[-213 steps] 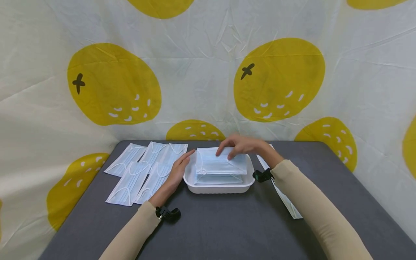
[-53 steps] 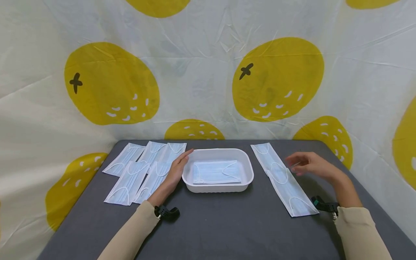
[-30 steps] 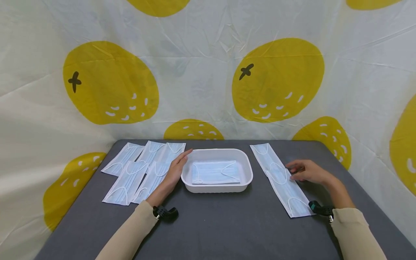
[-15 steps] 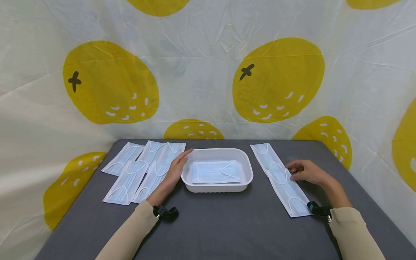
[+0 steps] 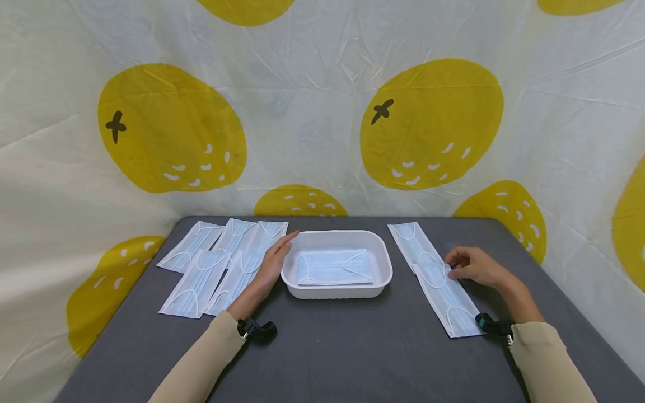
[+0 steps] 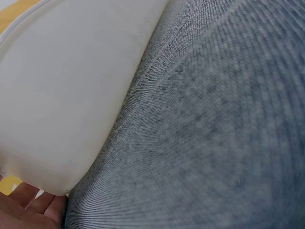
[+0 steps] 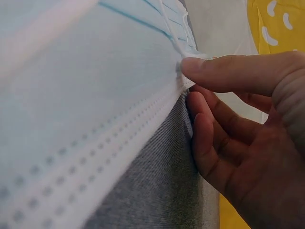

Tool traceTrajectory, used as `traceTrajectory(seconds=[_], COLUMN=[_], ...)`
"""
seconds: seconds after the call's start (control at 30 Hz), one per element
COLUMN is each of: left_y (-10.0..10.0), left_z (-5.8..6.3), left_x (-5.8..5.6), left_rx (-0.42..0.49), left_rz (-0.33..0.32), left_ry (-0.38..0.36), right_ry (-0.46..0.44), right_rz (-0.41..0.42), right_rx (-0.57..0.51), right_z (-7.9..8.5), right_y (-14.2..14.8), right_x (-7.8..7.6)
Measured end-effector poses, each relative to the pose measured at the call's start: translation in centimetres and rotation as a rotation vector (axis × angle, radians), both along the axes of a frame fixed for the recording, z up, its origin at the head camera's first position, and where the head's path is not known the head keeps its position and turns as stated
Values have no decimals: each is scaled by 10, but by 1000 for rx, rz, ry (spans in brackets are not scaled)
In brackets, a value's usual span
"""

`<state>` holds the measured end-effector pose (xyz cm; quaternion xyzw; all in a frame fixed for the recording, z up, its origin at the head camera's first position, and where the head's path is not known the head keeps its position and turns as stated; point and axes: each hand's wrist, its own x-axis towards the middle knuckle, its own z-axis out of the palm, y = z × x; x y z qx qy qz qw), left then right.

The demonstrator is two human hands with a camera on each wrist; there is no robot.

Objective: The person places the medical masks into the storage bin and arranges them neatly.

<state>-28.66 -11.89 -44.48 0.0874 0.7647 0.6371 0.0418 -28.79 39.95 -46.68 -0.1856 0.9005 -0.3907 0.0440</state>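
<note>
My right hand [image 5: 476,265] pinches the right edge of the nearer face mask [image 5: 448,302], thumb on top and fingers curled at its underside in the right wrist view. This pale blue mask lies flat, overlapping a farther face mask [image 5: 407,234]. My left hand [image 5: 274,263] rests with extended fingers against the left side of a white plastic tray [image 5: 336,292]. In the left wrist view its fingertips show past the tray's lower corner. Inside the tray lies a blue face mask [image 5: 327,266], ear loops on top.
Several face masks [image 5: 199,280] overlap one another on the left of the grey table [image 5: 322,352], partly behind my left hand. A white cloth [image 5: 312,112] with yellow fruit prints hangs behind the table.
Seven seconds ago my right hand held a mask over the tray. It has since moved right and come down to the nearer mask's edge, now pinching it. My left hand stays put.
</note>
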Motion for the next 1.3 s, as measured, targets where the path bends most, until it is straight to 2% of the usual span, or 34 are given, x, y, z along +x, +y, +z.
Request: traceTrajectory(seconds=[0.07,0.27,0.4,0.8,1.03,1.3], left_y=[0,-3,-4,-3,-3,-3], left_z=[-2,-27,-34,-36,-37,-35], left_x=[-2,-20,-23,-23,-23,-22], left_rx=[-3,3,11,7,5,3], left_rz=[0,9,15,31,39,36], left_ry=[-3,2,34,85,78,77], right_ry=[7,-20,-23,-6,-24,-60], right_rz=[-13,-77,-117,-166,-159,-167], right_rx=[3,12,-20,-138,-205,-131], right_z=[0,0,1,5,9,16], right_y=[0,1,1,3,5,1], right_x=[1,1,0,3,5,8])
